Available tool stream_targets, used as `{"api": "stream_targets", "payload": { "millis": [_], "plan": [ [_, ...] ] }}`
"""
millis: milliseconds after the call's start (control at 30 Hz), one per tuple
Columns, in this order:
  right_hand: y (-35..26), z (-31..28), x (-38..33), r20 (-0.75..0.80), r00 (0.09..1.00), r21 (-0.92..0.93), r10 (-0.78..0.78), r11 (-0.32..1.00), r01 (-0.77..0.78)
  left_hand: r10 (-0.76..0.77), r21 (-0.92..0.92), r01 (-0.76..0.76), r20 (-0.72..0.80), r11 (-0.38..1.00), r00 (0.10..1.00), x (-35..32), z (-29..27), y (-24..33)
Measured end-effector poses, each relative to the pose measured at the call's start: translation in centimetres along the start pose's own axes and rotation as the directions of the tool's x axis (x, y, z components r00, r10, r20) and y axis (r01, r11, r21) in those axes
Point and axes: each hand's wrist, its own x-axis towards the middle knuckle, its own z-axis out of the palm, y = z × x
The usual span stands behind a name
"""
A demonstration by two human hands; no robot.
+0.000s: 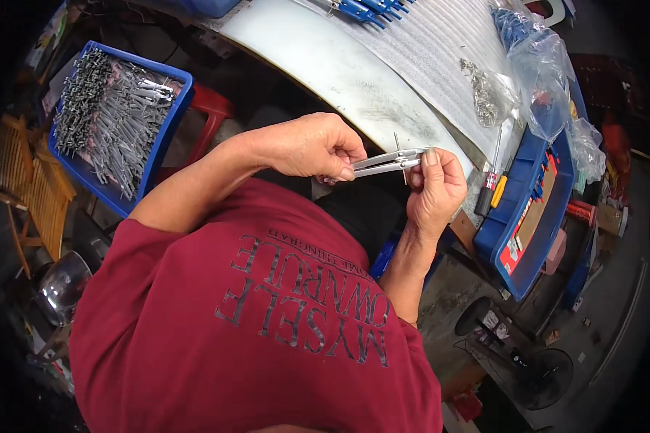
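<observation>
Above the near edge of the white worktop, both hands hold a silver metal drawing compass (386,159). Its two slim legs lie almost side by side, slightly apart toward the right end, and a thin rod crosses them there. My left hand (314,148) is closed on the left end, thumb and fingertips pinched together. Thumb and fingers of my right hand (435,184) grip the other end near the rod. The fingers hide both ends of the compass.
A blue tray (148,189) of several silver and dark metal parts stands left, beside a red stool (211,108). Blue-handled pieces (372,10) lie on the worktop (325,58). Right are small metal parts (484,97), plastic bags (542,79), screwdrivers (487,191) and a blue bin (513,242).
</observation>
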Motion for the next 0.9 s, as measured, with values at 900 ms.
{"api": "stream_targets", "payload": {
  "millis": [900],
  "plan": [
    [0.6, 0.6, -0.2, -0.090, 0.992, -0.059, -0.084, 0.995, 0.079, 0.397, 0.538, -0.175, -0.330, 0.824, 0.857, 1.1, 3.4, 0.1]
  ]
}}
